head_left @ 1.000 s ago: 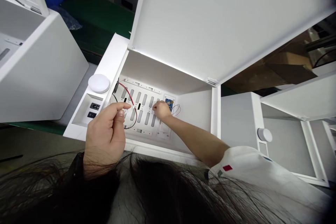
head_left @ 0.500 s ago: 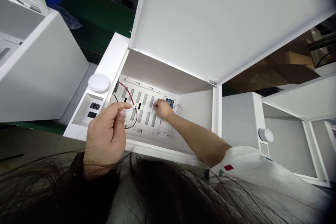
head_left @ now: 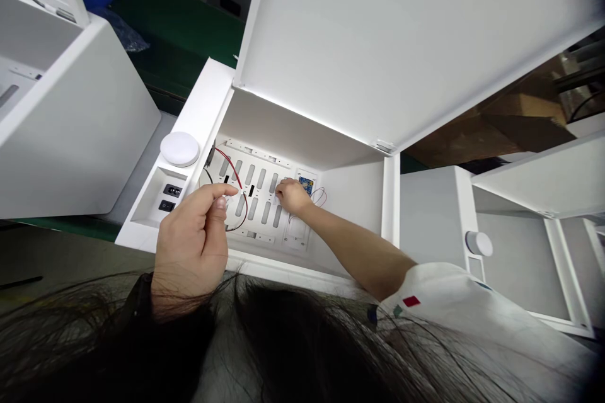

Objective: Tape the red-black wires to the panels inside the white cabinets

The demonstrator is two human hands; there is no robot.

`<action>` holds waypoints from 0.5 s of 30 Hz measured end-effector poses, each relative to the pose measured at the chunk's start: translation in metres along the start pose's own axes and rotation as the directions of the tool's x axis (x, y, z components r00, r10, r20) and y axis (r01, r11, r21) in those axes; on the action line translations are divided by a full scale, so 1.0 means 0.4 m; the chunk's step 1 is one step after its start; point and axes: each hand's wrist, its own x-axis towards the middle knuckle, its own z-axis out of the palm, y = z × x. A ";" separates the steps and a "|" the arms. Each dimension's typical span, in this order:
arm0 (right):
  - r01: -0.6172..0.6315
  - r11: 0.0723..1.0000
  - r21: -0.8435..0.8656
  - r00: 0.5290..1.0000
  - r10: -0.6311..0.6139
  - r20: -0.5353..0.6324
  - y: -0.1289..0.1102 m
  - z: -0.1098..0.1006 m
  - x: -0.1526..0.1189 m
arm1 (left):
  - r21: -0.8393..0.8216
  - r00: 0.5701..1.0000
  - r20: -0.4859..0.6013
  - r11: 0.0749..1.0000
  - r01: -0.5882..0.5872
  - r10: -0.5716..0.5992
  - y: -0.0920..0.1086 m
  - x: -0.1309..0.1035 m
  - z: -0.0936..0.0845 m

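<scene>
My left hand (head_left: 191,242) hovers over the near left side of an open white box (head_left: 359,192). Its index finger points right and the thumb is bent under it, closed on something I cannot make out. By the index fingertip runs a red and black cable (head_left: 236,176) with a small white connector. Deeper inside, my right hand (head_left: 292,195) is pinched low over the slotted white floor plate (head_left: 253,208); what its fingertips hold is too small to name. Just beyond that hand sits a blue circuit board (head_left: 306,185) with thin wires (head_left: 322,195), partly hidden by the hand.
The box's raised lid (head_left: 378,38) fills the upper right. A round white knob (head_left: 179,148), a power socket (head_left: 172,190) and a switch (head_left: 166,206) are on the left panel. Similar white boxes (head_left: 80,119) stand on both sides. Behind lies a green work surface (head_left: 189,38).
</scene>
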 end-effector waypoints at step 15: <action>0.046 0.979 -0.200 0.997 -0.032 0.075 -0.013 -0.009 0.014 | 0.013 1.000 -0.014 1.000 -0.010 0.010 -0.003 -0.002 -0.001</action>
